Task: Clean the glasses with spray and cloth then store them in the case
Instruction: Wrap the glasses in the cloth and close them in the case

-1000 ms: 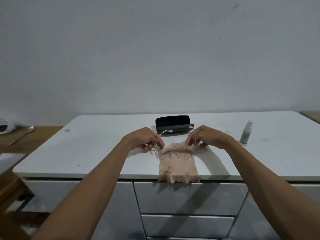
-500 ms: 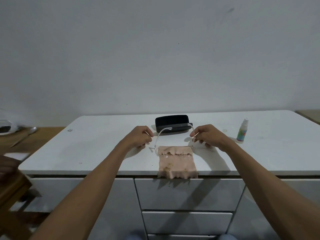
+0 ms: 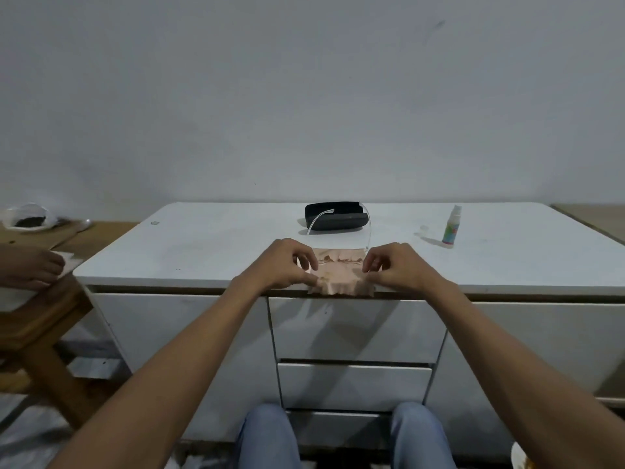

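Both hands at the near edge of the surface, working the glasses and cloth together.

The white cabinet-top surface (image 3: pixel 203 252) carries everything. At its near edge lies the soft peach-pink cloth (image 3: pixel 338 282), limp and draping over the lip; it will bunch and slide easily. On it sit the clear-framed glasses (image 3: pixel 333 260), temples open and rising toward the black oblong case (image 3: pixel 334 216), which stands open farther back. They look light, thin and fragile, best held by the frame corners near the hinges, off the lenses. The left hand (image 3: pixel 287 265) and right hand (image 3: pixel 392 265) curl their fingers at those corners; whether they pinch frame, cloth or both I cannot tell. The small white spray bottle (image 3: pixel 451 226) stands upright, far right.
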Tool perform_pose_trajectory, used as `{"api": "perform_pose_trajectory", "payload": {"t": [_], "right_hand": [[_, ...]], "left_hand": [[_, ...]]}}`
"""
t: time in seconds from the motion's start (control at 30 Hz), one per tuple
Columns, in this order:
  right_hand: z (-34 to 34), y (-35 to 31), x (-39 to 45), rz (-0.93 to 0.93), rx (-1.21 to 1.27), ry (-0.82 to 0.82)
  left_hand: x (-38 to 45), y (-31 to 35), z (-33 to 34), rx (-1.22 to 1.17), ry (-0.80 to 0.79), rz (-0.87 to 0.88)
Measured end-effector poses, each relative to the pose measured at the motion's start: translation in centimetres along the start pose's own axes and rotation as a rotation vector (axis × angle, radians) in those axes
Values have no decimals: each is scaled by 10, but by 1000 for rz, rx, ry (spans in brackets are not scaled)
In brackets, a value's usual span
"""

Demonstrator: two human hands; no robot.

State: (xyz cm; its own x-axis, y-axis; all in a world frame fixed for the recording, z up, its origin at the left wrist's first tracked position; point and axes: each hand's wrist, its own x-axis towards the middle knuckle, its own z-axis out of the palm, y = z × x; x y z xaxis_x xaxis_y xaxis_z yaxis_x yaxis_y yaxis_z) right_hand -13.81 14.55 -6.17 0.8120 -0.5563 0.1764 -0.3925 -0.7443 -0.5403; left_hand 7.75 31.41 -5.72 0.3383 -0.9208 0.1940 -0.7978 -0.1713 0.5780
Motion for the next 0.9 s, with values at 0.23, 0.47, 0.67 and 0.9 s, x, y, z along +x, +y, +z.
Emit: {"api": "perform_pose_trajectory", "payload": {"t": [0.23, 0.47, 0.67, 0.9], "right_hand": [[14, -6, -14, -138, -291, 26], [7, -9, -1, -67, -159, 124], [9, -15, 20, 63, -120, 336], [26, -18, 41, 179, -135, 433]], "left_hand": [[-11, 9, 15, 397, 18, 168], [-4, 4, 10, 143, 48, 59], [17, 5, 15, -125, 258, -103], [42, 10, 34, -266, 389, -359]]}}
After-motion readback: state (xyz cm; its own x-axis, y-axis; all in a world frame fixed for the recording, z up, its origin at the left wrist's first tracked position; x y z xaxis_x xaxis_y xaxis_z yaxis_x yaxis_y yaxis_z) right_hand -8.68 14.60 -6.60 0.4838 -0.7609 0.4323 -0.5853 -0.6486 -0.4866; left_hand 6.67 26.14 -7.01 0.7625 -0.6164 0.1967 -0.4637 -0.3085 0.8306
